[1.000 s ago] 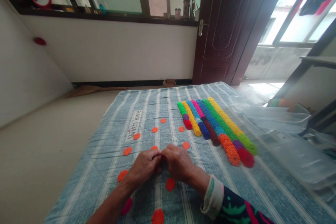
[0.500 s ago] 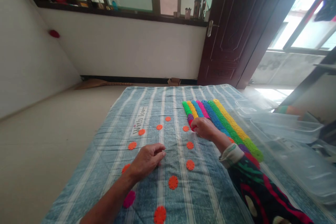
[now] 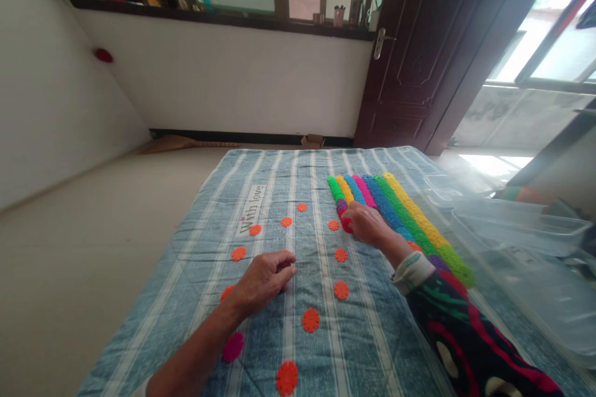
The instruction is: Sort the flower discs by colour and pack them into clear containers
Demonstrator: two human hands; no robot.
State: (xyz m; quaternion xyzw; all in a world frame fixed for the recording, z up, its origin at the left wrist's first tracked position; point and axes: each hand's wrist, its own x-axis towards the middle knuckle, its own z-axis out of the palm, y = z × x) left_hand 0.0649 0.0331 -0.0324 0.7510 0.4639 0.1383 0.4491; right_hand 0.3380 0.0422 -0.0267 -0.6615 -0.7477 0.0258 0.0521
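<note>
My right hand (image 3: 367,223) is closed, its fingertips pinching at a red disc (image 3: 346,223) at the near end of the leftmost row. That row runs from green discs (image 3: 334,187) through a purple disc (image 3: 341,205) to red. To the left, my left hand (image 3: 263,279) hovers low over the bedspread with fingers curled inward; whatever lies inside them is hidden. Around it, orange notched discs (image 3: 311,320) lie scattered in a loose ring. One magenta disc (image 3: 233,347) rests beside my left forearm.
Overlapping discs form several long colored rows, including a yellow row (image 3: 414,217), on the striped bedspread (image 3: 195,273). Clear plastic boxes (image 3: 521,226) stand along the right edge. Beyond the bed are a broom (image 3: 170,144), a small cardboard box (image 3: 313,141) and a dark door (image 3: 414,62).
The whole view has shifted slightly. More red shows beneath my right fingertips, which stay at the row's near end. My left hand keeps nearly the same pose.
</note>
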